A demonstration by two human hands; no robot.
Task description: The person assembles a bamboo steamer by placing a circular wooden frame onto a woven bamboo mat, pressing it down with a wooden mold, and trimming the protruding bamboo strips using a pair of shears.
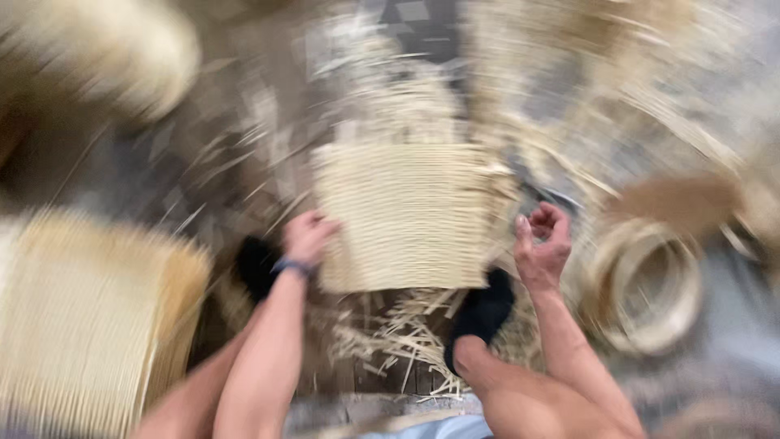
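Resting on the woven mat, left hand; right hand curled, seemingly empty.

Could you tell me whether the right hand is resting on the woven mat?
No, the right hand hangs curled beside the woven mat, just off its right edge.

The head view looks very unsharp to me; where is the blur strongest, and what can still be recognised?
In the head view, motion blur smears the whole frame, worst at the edges, where the pale stacks streak. Nearer the centre, the woven mat shows its ribs, with the left hand at its edge and the right hand curled beside it. The coil of cane is soft. Light is even, without glare.
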